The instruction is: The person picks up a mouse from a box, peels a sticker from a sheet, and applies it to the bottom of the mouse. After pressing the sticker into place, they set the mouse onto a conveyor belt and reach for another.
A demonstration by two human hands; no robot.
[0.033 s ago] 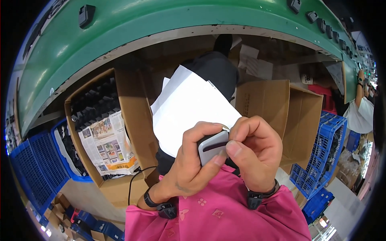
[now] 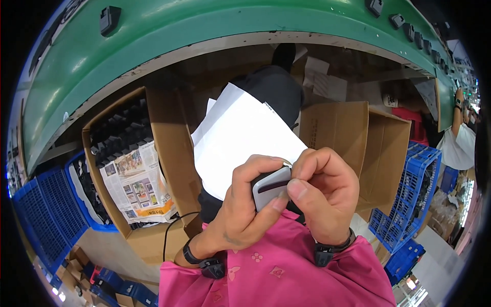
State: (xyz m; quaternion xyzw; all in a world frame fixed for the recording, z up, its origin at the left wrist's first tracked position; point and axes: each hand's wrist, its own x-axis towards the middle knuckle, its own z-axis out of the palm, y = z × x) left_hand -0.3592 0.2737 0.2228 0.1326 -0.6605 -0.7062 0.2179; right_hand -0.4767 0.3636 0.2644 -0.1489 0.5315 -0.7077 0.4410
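My left hand (image 2: 236, 214) is closed around a small rounded device (image 2: 262, 198), silver-grey with a dark strip across its face and a black side. Thumb and index finger of my right hand (image 2: 328, 200) are pinched together at the device's right edge, by the end of the dark strip. Whatever sits between those fingertips is hidden or too small to make out. Beyond the hands, white paper sheets (image 2: 238, 135) lie over my lap.
On the left, an open cardboard box (image 2: 176, 153) holds black parts and newspaper (image 2: 138, 181). An open cardboard box (image 2: 335, 130) stands right, beside a blue crate (image 2: 404, 199). A green bench (image 2: 230, 23) carrying several black parts spans the far side. Another person's arm (image 2: 456, 115) shows far right.
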